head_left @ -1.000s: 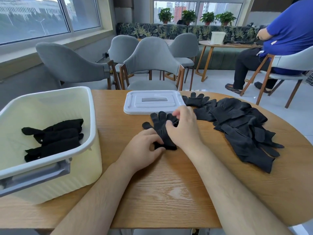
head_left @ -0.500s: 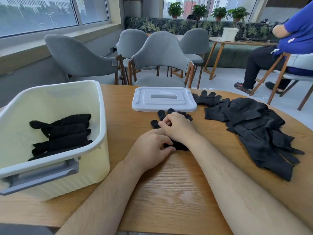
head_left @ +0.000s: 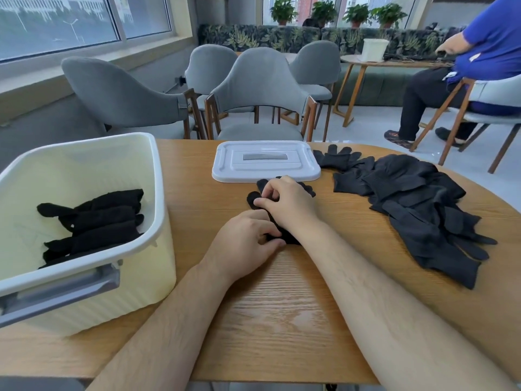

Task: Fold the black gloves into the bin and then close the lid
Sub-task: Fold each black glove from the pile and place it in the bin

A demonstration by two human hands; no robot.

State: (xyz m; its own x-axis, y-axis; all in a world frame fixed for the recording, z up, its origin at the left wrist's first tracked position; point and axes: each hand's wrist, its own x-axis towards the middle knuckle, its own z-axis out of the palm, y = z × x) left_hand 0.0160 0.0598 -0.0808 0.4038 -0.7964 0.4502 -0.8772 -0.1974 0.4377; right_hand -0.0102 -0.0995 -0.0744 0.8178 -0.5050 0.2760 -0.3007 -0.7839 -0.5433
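Bright, even daylight pours in from the windows (head_left: 56,21) at upper left and at the back. The bench (head_left: 282,292) shows a pale sheen near its front edge and only soft shadows. The black gloves (head_left: 408,198) lose most detail. Wide-angle distortion bends the frame edges; focus is fairly sharp throughout.

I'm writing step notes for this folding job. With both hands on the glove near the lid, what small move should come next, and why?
Probably bring the finger end over toward the cuff. The right hand pinches the glove at its fingers, the left hand holds the cuff end, and the glove lies full length on the table, unlike the folded gloves in the bin.
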